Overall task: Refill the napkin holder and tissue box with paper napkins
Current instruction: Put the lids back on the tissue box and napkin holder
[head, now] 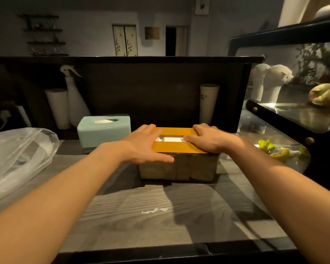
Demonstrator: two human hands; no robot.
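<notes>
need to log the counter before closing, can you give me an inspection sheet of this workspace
surface: grey wood-grain counter, a small torn scrap of white paper lying on it
job's things: dark tissue box with an orange lid, white napkins showing in its slot; mint green tissue box behind it to the left, tissue showing in its oval opening
clutter: clear plastic bag at left; white spray bottle, paper roll and tall cup at the back
hands: left hand and right hand both lie flat on the orange lid, fingers straight
cables: nothing seen
surroundings: glass display case at right; wall shelves in the dim room beyond
</notes>
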